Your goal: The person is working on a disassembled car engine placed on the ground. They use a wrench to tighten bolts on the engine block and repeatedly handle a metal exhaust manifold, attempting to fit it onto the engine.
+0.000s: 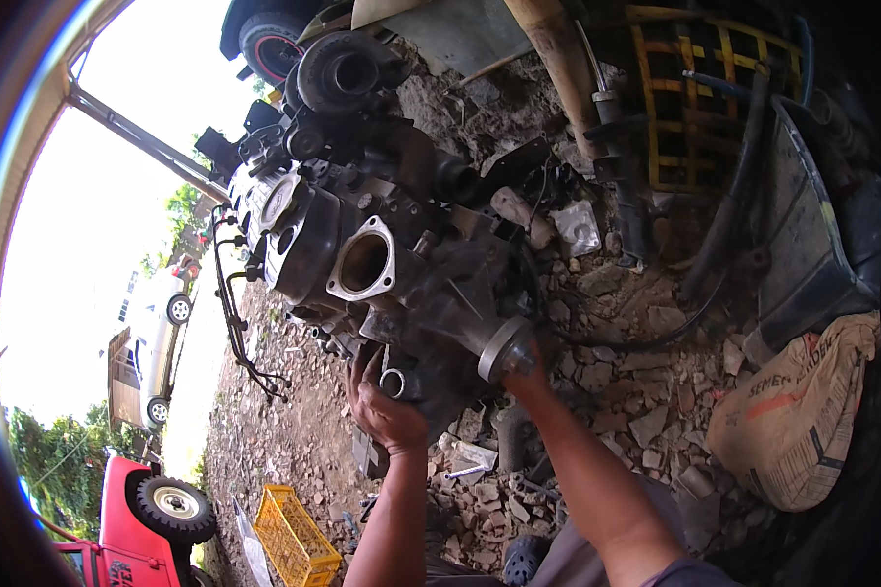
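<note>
A large, greasy engine (431,284) fills the middle of the view, with an open square flange (367,262) facing me and a dark turbocharger (347,76) at its far end. My left hand (390,411) grips the engine's near lower side, fingers reaching up beside a small round port (394,383). My right hand (524,377) is at the round metal end piece (504,349) on the engine's near right. Most of its fingers are hidden or blurred there, so their grip does not show.
Broken stone and rubble cover the ground. A yellow plastic crate (289,538) lies at the lower left, near a red vehicle (132,519). To the right are a paper sack (798,411), a grey bin (817,230) and a yellow lattice crate (661,117). A black hose (646,344) crosses the rubble.
</note>
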Demonstrator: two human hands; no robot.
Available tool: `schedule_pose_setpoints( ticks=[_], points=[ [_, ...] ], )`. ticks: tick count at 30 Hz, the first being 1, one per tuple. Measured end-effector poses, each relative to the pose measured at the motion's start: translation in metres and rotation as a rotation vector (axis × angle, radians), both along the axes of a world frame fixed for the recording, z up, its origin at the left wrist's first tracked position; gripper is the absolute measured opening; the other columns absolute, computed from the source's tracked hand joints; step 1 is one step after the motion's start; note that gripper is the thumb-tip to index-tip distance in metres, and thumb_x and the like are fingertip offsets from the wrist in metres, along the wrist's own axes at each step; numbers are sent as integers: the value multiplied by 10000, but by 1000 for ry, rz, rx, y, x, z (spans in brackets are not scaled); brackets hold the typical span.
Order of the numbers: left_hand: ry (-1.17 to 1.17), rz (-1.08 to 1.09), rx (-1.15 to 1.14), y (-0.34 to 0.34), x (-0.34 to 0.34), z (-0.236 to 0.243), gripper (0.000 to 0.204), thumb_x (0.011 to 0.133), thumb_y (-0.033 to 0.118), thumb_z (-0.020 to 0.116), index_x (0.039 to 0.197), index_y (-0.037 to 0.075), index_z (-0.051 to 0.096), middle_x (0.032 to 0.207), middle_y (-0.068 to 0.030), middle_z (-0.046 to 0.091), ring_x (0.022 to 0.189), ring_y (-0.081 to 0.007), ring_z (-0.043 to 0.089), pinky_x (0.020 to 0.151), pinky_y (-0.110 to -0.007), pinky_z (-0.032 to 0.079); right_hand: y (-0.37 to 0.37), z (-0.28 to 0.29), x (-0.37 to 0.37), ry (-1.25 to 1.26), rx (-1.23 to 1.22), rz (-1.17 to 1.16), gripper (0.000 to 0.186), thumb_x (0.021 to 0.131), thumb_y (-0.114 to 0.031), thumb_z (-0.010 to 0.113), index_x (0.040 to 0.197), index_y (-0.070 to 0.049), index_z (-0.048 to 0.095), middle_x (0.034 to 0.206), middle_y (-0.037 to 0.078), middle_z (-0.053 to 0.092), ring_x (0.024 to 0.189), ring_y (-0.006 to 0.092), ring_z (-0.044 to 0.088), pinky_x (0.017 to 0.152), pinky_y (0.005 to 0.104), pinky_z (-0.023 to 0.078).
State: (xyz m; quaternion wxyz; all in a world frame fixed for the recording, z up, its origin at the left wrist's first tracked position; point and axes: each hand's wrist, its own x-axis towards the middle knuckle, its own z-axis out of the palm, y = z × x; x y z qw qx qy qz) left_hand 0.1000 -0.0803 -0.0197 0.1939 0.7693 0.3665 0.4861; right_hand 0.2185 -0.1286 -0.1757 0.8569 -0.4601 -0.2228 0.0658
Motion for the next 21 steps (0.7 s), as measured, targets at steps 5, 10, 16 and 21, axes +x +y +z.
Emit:
schedule_pose_setpoints(
  ticks=[5, 10, 16, 21],
  points=[
    [40, 32, -3, -2, 2, 0, 568, 925, 296, 237, 1110, -22, 669, 1269, -198, 578, 1207, -376, 492, 1058, -457, 332, -20, 1, 53, 54, -353, 104, 235, 893, -96, 582, 1126, -74, 599, 1042, 101, 636, 1001, 287, 610, 844, 399, 491],
    [92, 96, 62, -1, -8, 4, 578, 925, 313, 230, 1086, -5, 686, 1254, -191, 592, 1198, -383, 499, 1053, -466, 338, -92, 95, 118, -842, -823, -215, 194, 838, -78, 574, 1019, -97, 640, 920, 158, 614, 904, 380, 573, 762, 468, 445],
    [63, 71, 118, -5, -2, 7, 582, 916, 315, 221, 1071, 17, 696, 1250, -178, 600, 1194, -384, 502, 1058, -471, 335, -116, 105, 105, -606, -819, -125, 151, 909, -137, 571, 1026, -67, 636, 956, 109, 629, 846, 289, 603, 708, 396, 453],
    [92, 123, 48, 3, -8, -1, 571, 898, 312, 236, 1075, 18, 692, 1250, -178, 599, 1201, -390, 498, 1068, -477, 327, -85, 82, 72, 703, -176, 536, 268, 982, -250, 525, 1164, -62, 580, 1061, 71, 639, 911, 199, 630, 765, 360, 495]
  ],
)
